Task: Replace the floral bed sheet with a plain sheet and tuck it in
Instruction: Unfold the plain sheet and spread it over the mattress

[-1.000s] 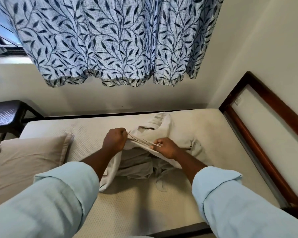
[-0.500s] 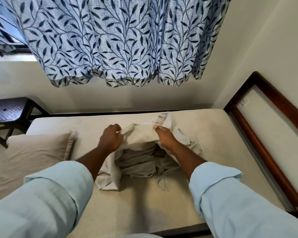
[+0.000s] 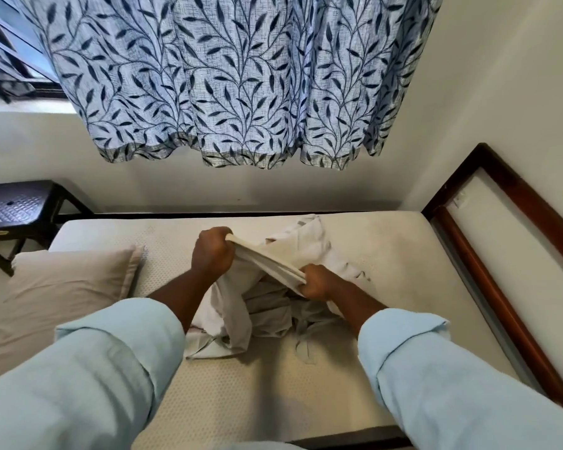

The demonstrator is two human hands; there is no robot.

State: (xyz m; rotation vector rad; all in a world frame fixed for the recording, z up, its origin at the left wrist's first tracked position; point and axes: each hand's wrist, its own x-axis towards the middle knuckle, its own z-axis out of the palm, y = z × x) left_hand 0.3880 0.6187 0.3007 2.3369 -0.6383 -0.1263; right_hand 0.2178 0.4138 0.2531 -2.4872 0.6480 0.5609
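**Q:** What do the hands have hold of?

**A:** A plain cream sheet (image 3: 267,258). The left hand (image 3: 211,252) is a closed fist round a gathered edge of it, held up off the mattress (image 3: 273,394). The right hand (image 3: 317,282), nearer and to the right, clenches the same edge. The strip of cloth runs taut between the two fists, slanting from far left to near right.

**Q:** And the rest of the sheet?

**A:** It is bunched in a heap in the middle of the bare mattress, beneath and beyond the hands. One fold hangs from the left fist down to the mattress. A crumpled part lies on the far side, behind the right hand.

**Q:** What surrounds it?

**A:** A beige pillow (image 3: 69,287) lies on the left of the mattress, apart from the heap. A dark wooden bed frame (image 3: 498,300) runs along the right side. A dark stool (image 3: 17,206) stands at the far left, and a blue leaf-print curtain (image 3: 241,76) hangs over the far wall. Pale blue sleeves (image 3: 95,378) are rolled at both forearms.
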